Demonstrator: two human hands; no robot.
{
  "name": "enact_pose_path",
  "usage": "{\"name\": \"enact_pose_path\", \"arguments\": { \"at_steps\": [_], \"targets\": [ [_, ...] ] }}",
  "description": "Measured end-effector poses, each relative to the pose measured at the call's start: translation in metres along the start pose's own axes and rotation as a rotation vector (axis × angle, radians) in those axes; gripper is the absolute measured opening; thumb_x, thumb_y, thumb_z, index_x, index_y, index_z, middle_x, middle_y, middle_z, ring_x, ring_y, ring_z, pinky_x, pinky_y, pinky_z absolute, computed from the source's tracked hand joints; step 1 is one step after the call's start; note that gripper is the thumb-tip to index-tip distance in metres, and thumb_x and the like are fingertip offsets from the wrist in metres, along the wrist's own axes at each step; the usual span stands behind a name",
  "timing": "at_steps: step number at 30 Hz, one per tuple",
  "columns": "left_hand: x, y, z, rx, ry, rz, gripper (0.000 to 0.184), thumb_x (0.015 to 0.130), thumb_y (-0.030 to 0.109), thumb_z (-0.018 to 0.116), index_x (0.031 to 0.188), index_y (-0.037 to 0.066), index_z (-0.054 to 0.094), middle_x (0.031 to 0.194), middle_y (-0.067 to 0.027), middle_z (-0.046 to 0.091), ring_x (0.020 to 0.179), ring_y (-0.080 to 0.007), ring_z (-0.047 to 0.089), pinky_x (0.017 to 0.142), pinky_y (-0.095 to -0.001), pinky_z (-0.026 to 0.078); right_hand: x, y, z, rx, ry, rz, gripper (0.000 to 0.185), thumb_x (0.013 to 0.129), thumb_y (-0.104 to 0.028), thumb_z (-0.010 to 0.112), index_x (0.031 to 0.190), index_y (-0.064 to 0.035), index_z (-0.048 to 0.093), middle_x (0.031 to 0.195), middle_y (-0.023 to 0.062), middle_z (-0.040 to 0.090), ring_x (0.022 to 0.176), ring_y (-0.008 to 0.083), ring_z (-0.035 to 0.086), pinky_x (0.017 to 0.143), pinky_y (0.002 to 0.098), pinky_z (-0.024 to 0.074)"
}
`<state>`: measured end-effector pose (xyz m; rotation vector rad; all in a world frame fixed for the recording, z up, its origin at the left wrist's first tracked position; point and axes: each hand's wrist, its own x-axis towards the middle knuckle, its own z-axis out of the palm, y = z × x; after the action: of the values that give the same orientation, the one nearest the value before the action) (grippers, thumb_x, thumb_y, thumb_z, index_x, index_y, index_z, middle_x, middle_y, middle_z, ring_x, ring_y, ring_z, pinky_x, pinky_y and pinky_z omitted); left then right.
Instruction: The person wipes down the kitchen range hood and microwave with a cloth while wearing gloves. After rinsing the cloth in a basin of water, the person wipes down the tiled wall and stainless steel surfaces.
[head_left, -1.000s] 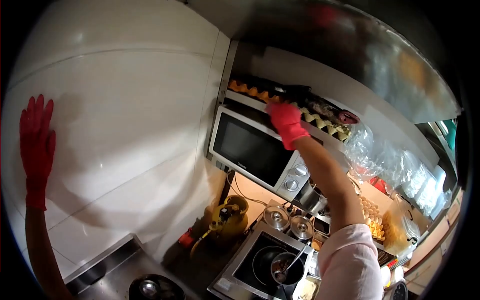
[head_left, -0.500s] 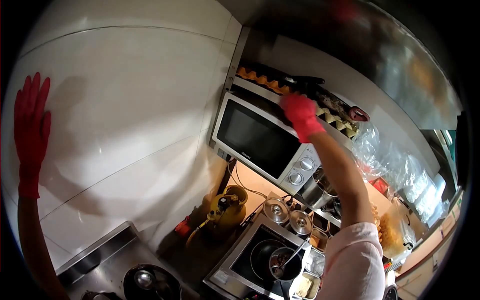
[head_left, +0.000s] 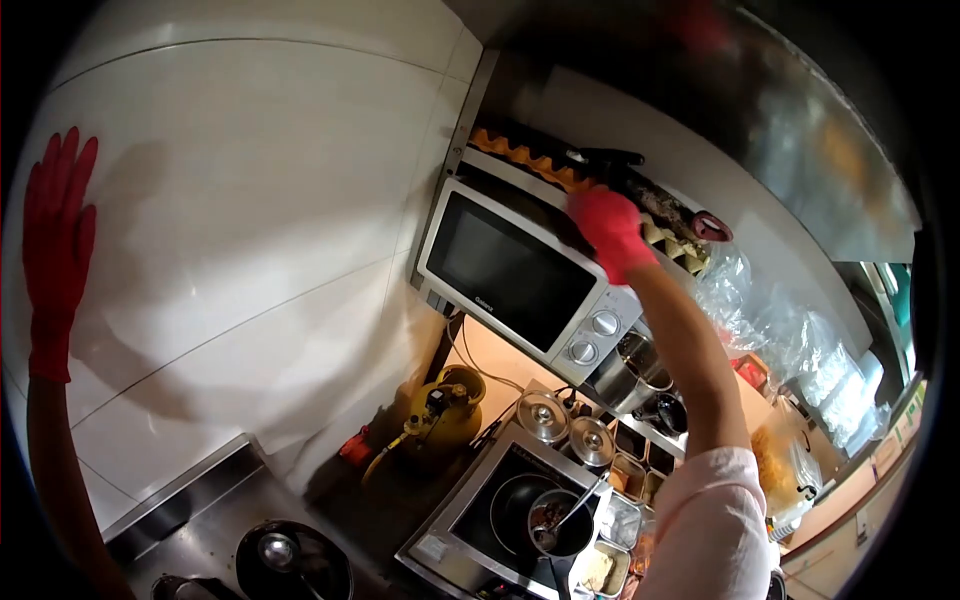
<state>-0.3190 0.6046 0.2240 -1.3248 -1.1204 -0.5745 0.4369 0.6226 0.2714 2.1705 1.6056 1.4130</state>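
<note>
My left hand (head_left: 62, 225), in a red rubber glove, lies flat against the white tiled wall (head_left: 260, 170) with its fingers stretched out. In a matching glove, my right hand (head_left: 610, 225) is at the shelf edge just above the microwave (head_left: 515, 275). Its fingers look curled in, and what they hold, if anything, is hidden. Around it on the shelf are an orange egg tray (head_left: 525, 155), a pale egg tray (head_left: 680, 248) and a dark item with a black handle (head_left: 612, 157).
Below stands an induction cooker (head_left: 500, 500) bearing a small pot (head_left: 550, 520) with a ladle. A yellow gas cylinder (head_left: 445, 415) is under the microwave. At lower left, a black wok (head_left: 290, 570) sits on a steel counter (head_left: 200, 530). Plastic bags (head_left: 740, 290) hang at right.
The view has shifted slightly. My right hand has moved a little to the right along the shelf edge. My left hand remains flat on the wall.
</note>
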Motion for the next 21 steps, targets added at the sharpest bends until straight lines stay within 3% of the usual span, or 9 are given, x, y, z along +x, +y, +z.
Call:
{"name": "enact_pose_path", "arguments": {
  "at_steps": [1, 2, 6, 7, 10, 15, 18, 20, 21],
  "targets": [
    [-0.001, 0.001, -0.002, -0.001, 0.005, 0.004, 0.062, 0.102, 0.007, 0.049, 0.162, 0.018, 0.035, 0.168, -0.0042, 0.032, 0.157, -0.0251, 0.026, 0.129, -0.0456, 0.020, -0.019, 0.024, -0.020, 0.042, -0.149, -0.085, 0.039, 0.094, -0.040, 0.052, 0.105, -0.0110, 0.076, 0.110, 0.0140, 0.075, 0.100, 0.0348, 0.072, 0.079, 0.0497, 0.0574],
    [-0.002, 0.002, -0.001, -0.003, 0.007, 0.007, 0.062, 0.102, 0.008, 0.048, 0.162, 0.018, 0.035, 0.168, -0.0041, 0.032, 0.157, -0.0250, 0.026, 0.129, -0.0455, 0.020, -0.037, 0.026, -0.056, 0.302, -0.323, 0.253, 0.041, 0.093, -0.045, 0.053, 0.108, -0.0134, 0.076, 0.111, 0.0140, 0.075, 0.103, 0.0356, 0.071, 0.082, 0.0501, 0.0566],
    [-0.005, -0.003, 0.004, -0.004, 0.027, 0.012, 0.060, 0.103, 0.009, 0.048, 0.162, 0.018, 0.035, 0.168, -0.0034, 0.032, 0.157, -0.0245, 0.026, 0.129, -0.0450, 0.021, -0.054, 0.038, -0.053, 0.211, -0.203, 0.127, 0.040, 0.094, -0.041, 0.052, 0.108, -0.0138, 0.078, 0.111, 0.0157, 0.075, 0.107, 0.0354, 0.071, 0.085, 0.0472, 0.0561],
    [-0.004, 0.000, 0.004, 0.002, 0.032, 0.026, 0.060, 0.103, 0.010, 0.047, 0.162, 0.019, 0.035, 0.168, -0.0032, 0.032, 0.157, -0.0244, 0.026, 0.129, -0.0449, 0.021, -0.039, 0.020, -0.046, 0.214, -0.152, 0.282, 0.034, 0.094, -0.037, 0.055, 0.101, -0.0136, 0.079, 0.104, 0.0169, 0.076, 0.100, 0.0366, 0.072, 0.080, 0.0501, 0.0571],
    [-0.002, 0.001, 0.000, 0.023, 0.013, 0.029, 0.059, 0.104, 0.010, 0.046, 0.161, 0.019, 0.036, 0.168, -0.0031, 0.033, 0.156, -0.0241, 0.027, 0.129, -0.0447, 0.021, 0.011, -0.034, -0.026, 0.142, -0.039, 0.152, 0.037, 0.095, -0.043, 0.053, 0.102, -0.0172, 0.079, 0.104, 0.0129, 0.077, 0.099, 0.0346, 0.073, 0.079, 0.0478, 0.0584],
    [-0.002, 0.003, -0.002, -0.006, 0.017, 0.009, 0.059, 0.103, 0.007, 0.048, 0.160, 0.018, 0.039, 0.166, -0.0037, 0.036, 0.155, -0.0243, 0.029, 0.128, -0.0449, 0.022, 0.094, -0.116, 0.015, 0.118, 0.140, 0.090, 0.027, 0.093, -0.028, 0.058, 0.094, -0.0103, 0.079, 0.098, 0.0163, 0.077, 0.092, 0.0379, 0.075, 0.074, 0.0506, 0.0590],
    [-0.001, 0.000, 0.002, -0.005, 0.014, 0.009, 0.062, 0.101, 0.004, 0.052, 0.159, 0.018, 0.040, 0.166, -0.0041, 0.037, 0.155, -0.0251, 0.030, 0.128, -0.0454, 0.023, 0.105, -0.107, 0.034, 0.225, 0.208, 0.060, 0.027, 0.095, -0.027, 0.057, 0.097, -0.0108, 0.079, 0.101, 0.0173, 0.077, 0.093, 0.0379, 0.075, 0.074, 0.0496, 0.0593],
    [-0.001, 0.004, -0.007, -0.030, 0.006, -0.001, 0.063, 0.100, 0.003, 0.053, 0.159, 0.018, 0.040, 0.166, -0.0041, 0.036, 0.155, -0.0255, 0.031, 0.128, -0.0457, 0.023, 0.083, -0.073, 0.035, 0.246, 0.111, 0.175, 0.027, 0.096, -0.027, 0.056, 0.099, -0.0107, 0.078, 0.103, 0.0163, 0.077, 0.096, 0.0364, 0.074, 0.076, 0.0479, 0.0592],
    [-0.003, 0.006, -0.006, -0.011, 0.002, 0.002, 0.064, 0.100, 0.002, 0.054, 0.160, 0.019, 0.040, 0.167, -0.0040, 0.036, 0.155, -0.0255, 0.031, 0.128, -0.0456, 0.023, 0.053, -0.058, 0.008, 0.182, 0.026, 0.108, 0.027, 0.096, -0.027, 0.056, 0.097, -0.0106, 0.078, 0.102, 0.0160, 0.077, 0.096, 0.0357, 0.075, 0.076, 0.0475, 0.0590]
  ]
}}
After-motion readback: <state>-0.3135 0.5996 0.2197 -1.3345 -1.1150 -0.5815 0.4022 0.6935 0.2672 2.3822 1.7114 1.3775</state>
